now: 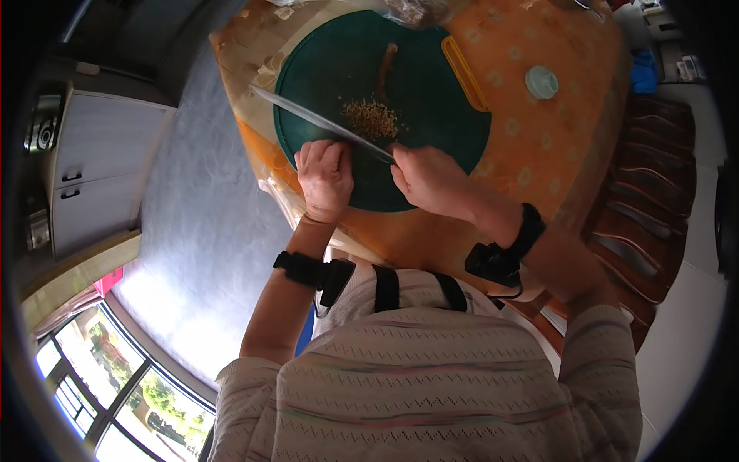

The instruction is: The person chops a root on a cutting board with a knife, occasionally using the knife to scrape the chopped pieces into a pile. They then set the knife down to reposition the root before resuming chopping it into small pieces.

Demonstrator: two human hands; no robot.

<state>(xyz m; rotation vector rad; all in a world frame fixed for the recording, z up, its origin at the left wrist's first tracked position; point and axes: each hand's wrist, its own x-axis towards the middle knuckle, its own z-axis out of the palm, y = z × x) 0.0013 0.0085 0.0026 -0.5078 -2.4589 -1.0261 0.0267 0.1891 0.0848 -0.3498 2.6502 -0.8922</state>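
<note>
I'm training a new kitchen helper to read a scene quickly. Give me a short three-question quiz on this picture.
1. True or false: the right hand grips the knife by its handle.
2. The chopped pile lies on: A) a white plate, B) the green cutting board, C) the floor.
3. Fill in: the tablecloth under the board is mostly ___ in colour.

Key: 1 true; 2 B; 3 orange.
</note>
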